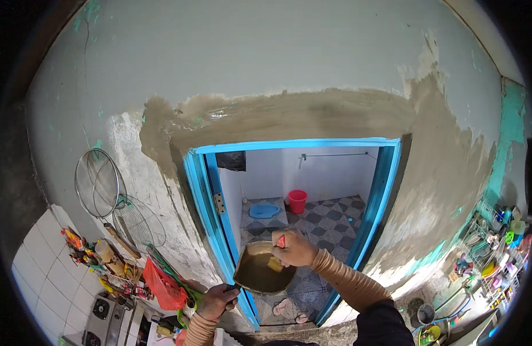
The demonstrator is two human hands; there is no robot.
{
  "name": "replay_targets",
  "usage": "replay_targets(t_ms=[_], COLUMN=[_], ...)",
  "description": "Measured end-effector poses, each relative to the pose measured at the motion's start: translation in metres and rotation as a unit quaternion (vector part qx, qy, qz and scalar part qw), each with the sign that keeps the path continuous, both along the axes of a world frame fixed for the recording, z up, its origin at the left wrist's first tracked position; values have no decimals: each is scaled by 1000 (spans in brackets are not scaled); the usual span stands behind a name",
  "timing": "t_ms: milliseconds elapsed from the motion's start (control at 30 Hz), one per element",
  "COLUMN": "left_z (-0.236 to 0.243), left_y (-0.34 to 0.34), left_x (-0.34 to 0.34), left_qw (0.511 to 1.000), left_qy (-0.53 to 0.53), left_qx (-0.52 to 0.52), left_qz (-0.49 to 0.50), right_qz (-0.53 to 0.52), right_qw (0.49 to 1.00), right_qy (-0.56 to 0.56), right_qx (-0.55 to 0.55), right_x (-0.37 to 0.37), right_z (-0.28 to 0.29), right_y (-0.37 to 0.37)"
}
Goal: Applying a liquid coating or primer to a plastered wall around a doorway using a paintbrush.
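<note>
In front of the blue door frame point(295, 143), the left hand's point(216, 302) fingers grasp the handle of a pan point(255, 248) holding brownish mix point(258, 278); the right hand's point(299, 249) fingers clasp a red-handled brush point(274, 264) inside it, apparently loading; next calls for lifting without spilling.

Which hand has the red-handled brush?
The right hand: it grips the brush over the container, whereas the left hand holds the container itself.

Home kitchen — stove point(98, 324), dish rack point(484, 251) — squat toilet point(264, 211) beyond blue doorframe point(300, 143)
</note>
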State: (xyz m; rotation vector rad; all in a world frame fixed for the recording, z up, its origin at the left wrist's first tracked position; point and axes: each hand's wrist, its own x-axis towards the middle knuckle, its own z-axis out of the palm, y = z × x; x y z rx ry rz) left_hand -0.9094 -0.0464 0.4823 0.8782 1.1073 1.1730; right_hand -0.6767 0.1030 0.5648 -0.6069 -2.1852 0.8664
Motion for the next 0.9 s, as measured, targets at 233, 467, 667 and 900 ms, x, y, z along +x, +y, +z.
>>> replay_targets(t_ms=[233,467,667,900], left_z=[2,14,25,34], left_y=[13,42,52,60], left_x=[23,45,56,59], left_qw=[999,998,997,996], left_qy=[25,-2,-36,-29], left_qx=[-21,7,8,7], left_qz=[-16,-62,-66,-83], right_qz=[-18,-61,-77,-69], right_qw=[991,975,957,966], right_qy=[90,198,274,237], right_qx=[-100,-81,-64,-72], right_x=[52,93,119,129], right_z=[20,15,6,3], right_y=[-12,-17,-14,-18])
